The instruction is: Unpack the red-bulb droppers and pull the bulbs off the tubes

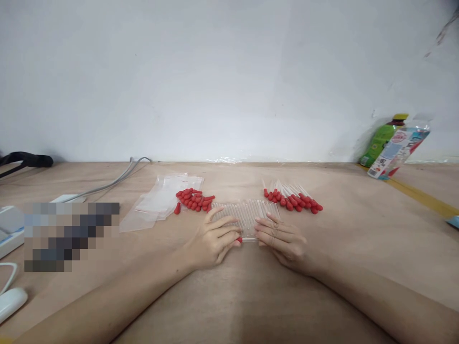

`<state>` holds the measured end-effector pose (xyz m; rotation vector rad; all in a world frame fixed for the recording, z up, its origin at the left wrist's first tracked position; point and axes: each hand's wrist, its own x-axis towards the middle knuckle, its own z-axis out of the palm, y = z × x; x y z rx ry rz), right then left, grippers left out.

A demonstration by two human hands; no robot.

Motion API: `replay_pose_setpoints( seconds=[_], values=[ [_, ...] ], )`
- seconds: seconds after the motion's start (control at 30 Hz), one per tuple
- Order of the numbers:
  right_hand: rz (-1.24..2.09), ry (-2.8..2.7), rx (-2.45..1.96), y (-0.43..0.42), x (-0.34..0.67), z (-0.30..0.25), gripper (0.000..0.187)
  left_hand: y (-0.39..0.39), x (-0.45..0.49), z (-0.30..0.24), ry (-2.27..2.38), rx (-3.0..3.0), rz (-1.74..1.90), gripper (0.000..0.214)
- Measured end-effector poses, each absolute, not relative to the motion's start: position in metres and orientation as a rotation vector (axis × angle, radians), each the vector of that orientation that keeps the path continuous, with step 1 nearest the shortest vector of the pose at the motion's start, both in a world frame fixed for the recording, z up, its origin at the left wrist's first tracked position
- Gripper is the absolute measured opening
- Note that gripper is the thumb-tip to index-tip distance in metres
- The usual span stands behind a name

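A row of clear glass tubes (247, 212) lies flat on the brown table (236, 296) in front of me. My left hand (215, 239) rests at the row's left end, fingers stretched toward it, with a small red cap at the fingertips. My right hand (283, 239) lies flat at the row's right end, fingers straight and touching the tubes. A heap of loose red rubber caps (193, 199) sits behind my left hand. Several tubes fitted with red caps (292, 198) lie behind my right hand.
Clear plastic bags (161, 200) lie left of the red caps. A grey cable (114, 181) and white devices (10, 229) are at far left. A green bottle (382, 138) and a printed packet (396, 153) lean on the wall at back right. Yellow tape (423, 198) crosses the table.
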<state>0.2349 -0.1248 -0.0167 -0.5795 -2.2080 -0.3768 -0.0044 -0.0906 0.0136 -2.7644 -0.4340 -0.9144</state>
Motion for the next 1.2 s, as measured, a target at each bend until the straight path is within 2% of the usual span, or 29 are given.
replay_pose_setpoints(
  seconds=[0.1,0.23,0.3,0.5,0.63,0.77,0.9,1.03,1.2],
  values=[
    [-0.356,-2.033,-0.739,-0.122,0.249,-0.014,0.034,-0.081,-0.02,0.017,-0.598,-2.645,-1.04,0.014],
    [-0.423,-1.876,-1.113,-0.115,0.262,-0.01,0.023,-0.055,-0.046,0.036,-1.084,-2.5,-1.158,0.02],
    [-0.448,-1.866,-1.239,-0.111,0.261,-0.007,0.023,-0.041,-0.061,0.05,-1.334,-2.407,-1.118,0.025],
    [-0.37,-1.873,-1.383,-0.099,0.235,0.005,0.021,-0.015,-0.103,0.083,-2.252,-2.34,-0.623,0.036],
    [-0.52,-1.924,-1.353,-0.09,0.22,0.006,0.015,-0.011,-0.112,0.078,-2.564,-2.389,-0.642,0.045],
    [-0.666,-1.992,-1.348,-0.087,0.213,0.002,0.017,-0.006,-0.112,0.063,-2.565,-2.469,-0.723,0.043],
    [-0.603,-2.059,-1.37,-0.094,0.209,0.003,0.02,0.001,-0.117,0.06,-2.463,-2.466,-0.563,0.037],
    [-0.519,-2.112,-1.419,-0.102,0.208,0.007,0.033,0.001,-0.116,0.066,-2.321,-2.321,-0.545,0.032],
    [-0.491,-2.073,-1.459,-0.103,0.211,0.009,0.046,-0.024,-0.076,0.065,-1.604,-2.216,-0.902,0.024]
  ],
)
